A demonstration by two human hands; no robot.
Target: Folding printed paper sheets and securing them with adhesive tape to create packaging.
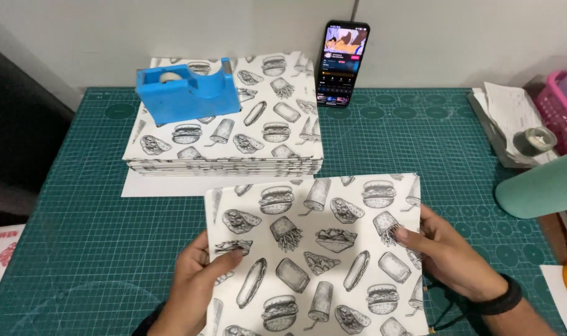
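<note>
Got a square sheet of food-print paper (pixel 317 249) in front of me on the green cutting mat (pixel 78 236), burgers, fries and wraps drawn all over it in black and white. My left hand (pixel 199 274) has its left edge, thumb curled over the top and the fingers tucked under, and my right hand (pixel 445 252) pinches the right edge the same way, so both are closed on the paper rather than spread flat. Just behind it is a stack of the same printed sheets (pixel 233 140) with a blue tape dispenser (pixel 187 93) sitting on top. A phone (pixel 342 62) leans against the wall playing a video, and a grey tape roll (pixel 535 139) is off to the right on some papers.
</note>
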